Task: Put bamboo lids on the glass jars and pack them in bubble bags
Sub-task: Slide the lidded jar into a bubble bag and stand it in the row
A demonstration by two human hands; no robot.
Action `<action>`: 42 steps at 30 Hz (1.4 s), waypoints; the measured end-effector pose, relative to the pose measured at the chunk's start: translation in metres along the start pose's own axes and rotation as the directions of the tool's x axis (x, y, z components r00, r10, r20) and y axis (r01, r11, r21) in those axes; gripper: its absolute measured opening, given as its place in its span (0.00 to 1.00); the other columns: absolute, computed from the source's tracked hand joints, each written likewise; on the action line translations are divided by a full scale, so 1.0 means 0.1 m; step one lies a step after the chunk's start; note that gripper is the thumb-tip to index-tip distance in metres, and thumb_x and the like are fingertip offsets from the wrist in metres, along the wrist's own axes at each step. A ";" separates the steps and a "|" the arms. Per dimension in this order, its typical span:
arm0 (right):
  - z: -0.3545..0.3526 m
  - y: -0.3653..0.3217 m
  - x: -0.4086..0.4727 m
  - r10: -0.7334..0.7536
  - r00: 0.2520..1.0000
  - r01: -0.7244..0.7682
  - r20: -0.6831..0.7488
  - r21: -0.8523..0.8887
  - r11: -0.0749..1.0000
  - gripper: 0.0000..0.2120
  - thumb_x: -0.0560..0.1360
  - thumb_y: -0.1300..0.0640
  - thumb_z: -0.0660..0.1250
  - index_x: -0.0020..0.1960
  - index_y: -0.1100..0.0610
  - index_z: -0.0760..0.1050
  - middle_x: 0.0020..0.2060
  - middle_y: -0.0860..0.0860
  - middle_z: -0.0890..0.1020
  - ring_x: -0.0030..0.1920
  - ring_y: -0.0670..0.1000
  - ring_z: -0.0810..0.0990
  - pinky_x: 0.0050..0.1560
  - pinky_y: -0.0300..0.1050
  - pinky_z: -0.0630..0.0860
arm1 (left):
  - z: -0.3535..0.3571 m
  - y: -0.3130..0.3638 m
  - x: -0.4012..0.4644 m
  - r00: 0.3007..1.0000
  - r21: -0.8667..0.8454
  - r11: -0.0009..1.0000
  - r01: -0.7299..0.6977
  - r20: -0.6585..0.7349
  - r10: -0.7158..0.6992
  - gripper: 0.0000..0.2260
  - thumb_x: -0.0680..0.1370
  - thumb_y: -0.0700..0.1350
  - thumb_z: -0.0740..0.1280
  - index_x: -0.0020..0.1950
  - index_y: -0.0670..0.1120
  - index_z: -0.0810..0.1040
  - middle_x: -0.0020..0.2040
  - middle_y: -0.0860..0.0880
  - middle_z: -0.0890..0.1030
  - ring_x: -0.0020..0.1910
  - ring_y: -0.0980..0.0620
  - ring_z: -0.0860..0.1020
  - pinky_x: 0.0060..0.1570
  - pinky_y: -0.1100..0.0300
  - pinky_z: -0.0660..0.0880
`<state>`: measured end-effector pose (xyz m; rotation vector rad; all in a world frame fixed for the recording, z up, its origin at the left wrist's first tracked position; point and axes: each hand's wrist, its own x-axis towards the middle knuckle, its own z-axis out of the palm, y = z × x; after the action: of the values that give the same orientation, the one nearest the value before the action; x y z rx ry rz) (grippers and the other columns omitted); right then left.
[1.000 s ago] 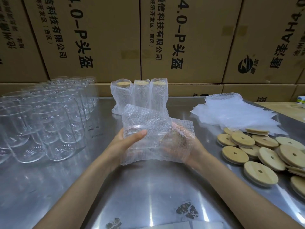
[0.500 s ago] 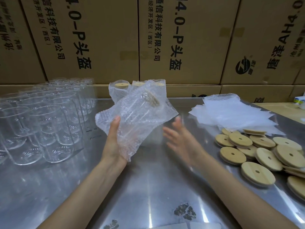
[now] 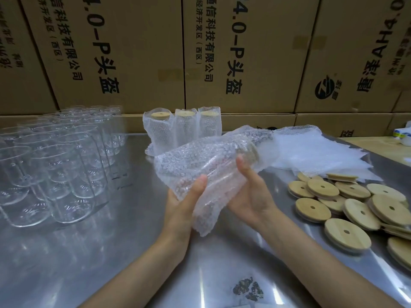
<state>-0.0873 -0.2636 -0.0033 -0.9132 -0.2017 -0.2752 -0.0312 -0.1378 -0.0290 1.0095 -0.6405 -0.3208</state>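
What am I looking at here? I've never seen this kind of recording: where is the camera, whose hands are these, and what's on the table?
There is no machine: a person wears the camera on the head, looking down at their own hands. The left hand and right hand both grip a bubble bag with a lidded glass jar inside, tilted. On the steel table stand empty glass jars, three packed jars, spare bubble bags and loose bamboo lids.

Left hand (image 3: 184, 203) and right hand (image 3: 251, 192) raised together, fingers curled, gripping.
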 end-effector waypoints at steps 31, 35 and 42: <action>-0.06 -0.13 -0.10 0.078 0.997 -0.055 -0.017 -0.853 0.518 0.61 0.52 0.36 0.80 0.76 0.43 0.51 0.71 0.43 0.67 0.71 0.41 0.67 0.70 0.49 0.68 | -0.07 0.26 0.10 0.962 0.427 0.862 -0.274 0.117 0.248 0.27 0.63 0.43 0.78 0.60 0.53 0.76 0.54 0.56 0.83 0.55 0.59 0.81 0.51 0.68 0.76; -0.16 0.18 -0.09 -0.049 0.999 0.012 -0.017 -0.835 0.550 0.48 0.58 0.51 0.81 0.70 0.42 0.58 0.64 0.40 0.74 0.64 0.38 0.73 0.61 0.36 0.73 | -0.10 0.21 0.13 0.951 0.447 0.845 -0.295 0.047 0.307 0.38 0.63 0.45 0.79 0.71 0.49 0.68 0.63 0.50 0.79 0.63 0.54 0.77 0.63 0.56 0.74; -0.19 0.45 0.02 -0.258 0.964 0.117 -0.058 -0.781 0.613 0.37 0.64 0.58 0.80 0.68 0.60 0.69 0.60 0.52 0.81 0.62 0.49 0.79 0.60 0.43 0.76 | -0.07 0.09 0.18 0.930 0.497 0.800 -0.337 0.045 0.364 0.53 0.59 0.55 0.79 0.76 0.48 0.54 0.70 0.48 0.69 0.68 0.59 0.71 0.64 0.65 0.71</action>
<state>-0.0698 -0.2528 -0.0473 -1.7375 -0.0075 -0.6696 -0.0131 -0.1383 -0.0169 1.3577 -0.8720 0.2183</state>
